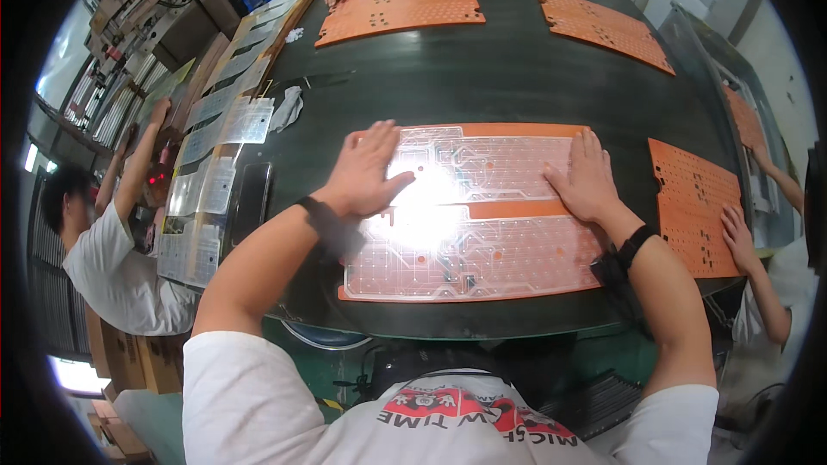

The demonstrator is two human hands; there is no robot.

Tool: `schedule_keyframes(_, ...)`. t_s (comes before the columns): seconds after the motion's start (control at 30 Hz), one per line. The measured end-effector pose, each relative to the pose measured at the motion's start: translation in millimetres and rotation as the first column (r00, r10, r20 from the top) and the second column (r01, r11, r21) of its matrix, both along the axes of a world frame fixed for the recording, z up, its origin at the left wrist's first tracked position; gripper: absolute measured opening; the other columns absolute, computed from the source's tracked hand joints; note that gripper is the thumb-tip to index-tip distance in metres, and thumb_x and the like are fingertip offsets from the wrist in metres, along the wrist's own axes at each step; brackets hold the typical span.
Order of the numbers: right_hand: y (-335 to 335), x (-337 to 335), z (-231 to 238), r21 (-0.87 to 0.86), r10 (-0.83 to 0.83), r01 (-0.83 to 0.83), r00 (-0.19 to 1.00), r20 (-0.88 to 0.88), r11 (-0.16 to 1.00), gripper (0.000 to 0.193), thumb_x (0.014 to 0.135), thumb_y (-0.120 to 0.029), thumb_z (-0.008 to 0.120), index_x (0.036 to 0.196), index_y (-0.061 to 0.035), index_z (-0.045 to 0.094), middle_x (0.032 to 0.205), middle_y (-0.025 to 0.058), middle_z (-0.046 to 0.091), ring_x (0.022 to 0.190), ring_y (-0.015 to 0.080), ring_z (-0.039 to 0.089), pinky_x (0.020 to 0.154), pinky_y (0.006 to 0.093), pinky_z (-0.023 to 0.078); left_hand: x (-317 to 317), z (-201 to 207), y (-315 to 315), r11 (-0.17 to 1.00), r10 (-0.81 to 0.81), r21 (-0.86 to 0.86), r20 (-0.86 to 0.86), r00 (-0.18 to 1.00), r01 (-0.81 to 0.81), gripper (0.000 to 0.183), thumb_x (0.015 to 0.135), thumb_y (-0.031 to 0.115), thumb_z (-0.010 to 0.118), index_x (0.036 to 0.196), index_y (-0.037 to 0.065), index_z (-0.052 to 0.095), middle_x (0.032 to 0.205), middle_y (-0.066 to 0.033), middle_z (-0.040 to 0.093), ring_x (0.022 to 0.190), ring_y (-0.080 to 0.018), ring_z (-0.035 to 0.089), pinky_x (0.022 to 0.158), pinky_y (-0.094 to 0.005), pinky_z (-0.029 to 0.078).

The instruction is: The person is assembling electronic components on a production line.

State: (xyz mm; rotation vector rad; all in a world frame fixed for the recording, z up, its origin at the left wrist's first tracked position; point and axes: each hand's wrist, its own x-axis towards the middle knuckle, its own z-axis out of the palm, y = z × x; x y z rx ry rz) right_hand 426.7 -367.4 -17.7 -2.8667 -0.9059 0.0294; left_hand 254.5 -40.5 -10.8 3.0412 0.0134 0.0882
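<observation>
An orange board lies flat on the dark table in front of me. Two clear film sheets with printed circuit lines rest on it, a far sheet and a near sheet, with glare over their left parts. My left hand lies flat at the far sheet's left end, thumb reaching over the film. At the same sheet's right end, my right hand presses down with its fingers stretched out. Neither hand grips anything. Black bands circle both wrists.
Across the table a person's hands rest on another orange board. More boards lie at far right and right, the latter touched by another person's hand. Film sheets, a dark phone-like slab and a grey cloth are leftward, near a seated person.
</observation>
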Motion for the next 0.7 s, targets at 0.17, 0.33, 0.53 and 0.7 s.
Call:
schedule_keyframes(0.17, 0.6, 25.1, -1.1, 0.175, -0.011, 0.041, 0.986, -0.168, 0.984, 0.085, 0.089, -0.054, 0.048, 0.138, 0.0124, 0.029, 0.146, 0.0282, 0.026, 0.139, 0.0382, 0.021, 0.111, 0.0488, 0.02, -9.4, -0.8, -3.3, 0.971, 0.211, 0.122, -0.036, 0.977, -0.205, 0.078, 0.089, 0.05, 0.046, 0.142, -0.005, 0.029, 0.151, -0.0228, 0.024, 0.142, -0.0352, 0.017, 0.11, -0.0533, 0.018)
schedule_keyframes(0.33, 52.2, -19.7, 27.0, 0.102, 0.14, -0.127, 0.981, -0.136, 0.987, 0.07, 0.09, -0.04, 0.053, 0.135, 0.0097, 0.034, 0.137, 0.0289, 0.036, 0.129, 0.0404, 0.034, 0.108, 0.0469, 0.028, -35.9, -2.5, -15.5, 0.974, 0.227, 0.023, -0.078, 0.971, -0.226, 0.076, 0.09, 0.046, 0.045, 0.142, -0.006, 0.025, 0.151, -0.0242, 0.02, 0.142, -0.0373, 0.014, 0.109, -0.0551, 0.016)
schedule_keyframes(0.53, 82.9, -79.0, 11.0, 0.086, 0.482, -0.475, 0.856, -0.184, 0.876, 0.08, 0.089, -0.043, 0.053, 0.144, 0.0066, 0.022, 0.151, 0.0282, 0.017, 0.141, 0.0438, 0.011, 0.115, 0.049, 0.01, -32.8, -3.2, -32.7, 0.977, 0.208, 0.059, -0.08, 0.975, -0.204, 0.078, 0.089, 0.046, 0.048, 0.142, -0.007, 0.026, 0.151, -0.0244, 0.022, 0.142, -0.037, 0.015, 0.109, -0.0537, 0.017)
schedule_keyframes(0.7, 24.3, -27.0, 29.9, -0.076, 0.033, -0.051, 0.975, -0.219, 0.996, 0.088, 0.087, -0.055, 0.051, 0.141, 0.0089, 0.025, 0.147, 0.0289, 0.025, 0.139, 0.0422, 0.019, 0.113, 0.0511, 0.014, -39.9, -7.7, -31.7, 0.971, 0.234, 0.069, -0.053, 0.971, -0.23, 0.081, 0.087, 0.048, 0.05, 0.141, -0.008, 0.027, 0.15, -0.025, 0.024, 0.141, -0.0376, 0.017, 0.109, -0.0534, 0.018)
